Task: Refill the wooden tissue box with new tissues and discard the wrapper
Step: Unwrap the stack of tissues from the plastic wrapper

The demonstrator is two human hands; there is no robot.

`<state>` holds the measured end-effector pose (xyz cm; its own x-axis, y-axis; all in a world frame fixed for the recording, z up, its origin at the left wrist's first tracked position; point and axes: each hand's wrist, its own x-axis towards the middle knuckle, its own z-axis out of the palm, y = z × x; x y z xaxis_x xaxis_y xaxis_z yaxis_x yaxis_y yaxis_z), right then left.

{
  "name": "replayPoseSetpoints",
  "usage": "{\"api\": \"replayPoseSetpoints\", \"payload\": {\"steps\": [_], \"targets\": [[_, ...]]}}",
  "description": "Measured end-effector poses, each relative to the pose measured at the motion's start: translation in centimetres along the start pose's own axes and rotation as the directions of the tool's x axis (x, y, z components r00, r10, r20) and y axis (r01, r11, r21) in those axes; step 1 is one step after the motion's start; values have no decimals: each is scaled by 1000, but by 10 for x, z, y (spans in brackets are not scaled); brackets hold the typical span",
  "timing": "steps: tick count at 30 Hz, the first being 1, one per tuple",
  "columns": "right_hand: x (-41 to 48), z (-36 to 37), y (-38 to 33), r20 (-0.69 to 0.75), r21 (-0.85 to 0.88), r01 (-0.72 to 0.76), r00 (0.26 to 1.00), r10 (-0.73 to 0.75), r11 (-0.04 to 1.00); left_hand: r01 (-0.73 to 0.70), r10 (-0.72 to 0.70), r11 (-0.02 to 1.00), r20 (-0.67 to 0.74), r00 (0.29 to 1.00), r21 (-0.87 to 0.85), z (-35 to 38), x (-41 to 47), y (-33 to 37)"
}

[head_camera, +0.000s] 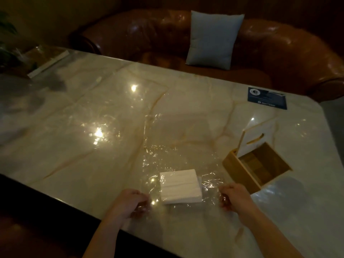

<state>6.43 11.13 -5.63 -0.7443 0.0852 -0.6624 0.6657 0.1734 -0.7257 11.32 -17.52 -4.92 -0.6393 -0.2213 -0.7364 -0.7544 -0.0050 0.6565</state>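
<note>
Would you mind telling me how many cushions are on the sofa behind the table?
1. The cushion stands upright against the sofa back, beyond the table's far edge. The table hides the seat's front, so another could be out of sight.

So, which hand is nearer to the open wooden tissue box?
Right. The right hand grips the clear wrapper just beside the wooden tissue box; the left hand is beyond the tissue stack, farther away.
</note>
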Motion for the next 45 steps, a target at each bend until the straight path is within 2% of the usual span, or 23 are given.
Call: {"api": "replayPoseSetpoints", "payload": {"steps": [9, 18, 24, 28, 29, 31, 33, 35, 37, 40, 42, 45], "targets": [[0, 4, -53, 19, 100, 59, 998, -61, 993, -34, 30, 971, -22, 999, -238, -13, 5, 47], [0, -1, -104, 51, 262, 99, 992, -116, 960, -143, 151, 948, 5, 989, -283, -23, -1, 101], [-7, -9, -108, 73, 301, 154, 980, -184, 941, -170, 204, 932, 77, 976, -320, -32, -2, 96], [-8, -15, -75, 156, 187, 93, 980, -123, 978, -86, 120, 975, 163, 979, -204, -37, 5, 63], [-7, -16, -64, 178, 137, 68, 980, -92, 988, -54, 77, 991, 193, 978, -124, -39, 7, 54], [-6, -18, -43, 216, -20, 15, 976, -10, 1000, -5, -26, 990, 217, 976, 140, -42, 13, 37], [-5, -16, -27, 249, -186, -20, 966, 67, 982, 20, -99, 909, 169, 981, 416, -43, 21, 25], [-1, -13, -16, 266, -189, -59, 958, 109, 980, 22, -120, 865, 164, 979, 501, -43, 27, 23], [4, -11, -12, 261, -39, -132, 955, 138, 990, 14, -110, 920, 222, 969, 392, -41, 32, 27], [9, -8, -16, 278, 145, -199, 948, 153, 969, 84, -100, 992, 195, 976, 90, -31, 38, 32], [13, -3, -20, 291, 168, -203, 945, 148, 965, 134, -129, 991, 167, 978, -23, -24, 41, 32], [19, 4, -29, 250, 187, -160, 962, 110, 969, 147, -134, 987, 175, 975, -67, -15, 41, 38]]}}
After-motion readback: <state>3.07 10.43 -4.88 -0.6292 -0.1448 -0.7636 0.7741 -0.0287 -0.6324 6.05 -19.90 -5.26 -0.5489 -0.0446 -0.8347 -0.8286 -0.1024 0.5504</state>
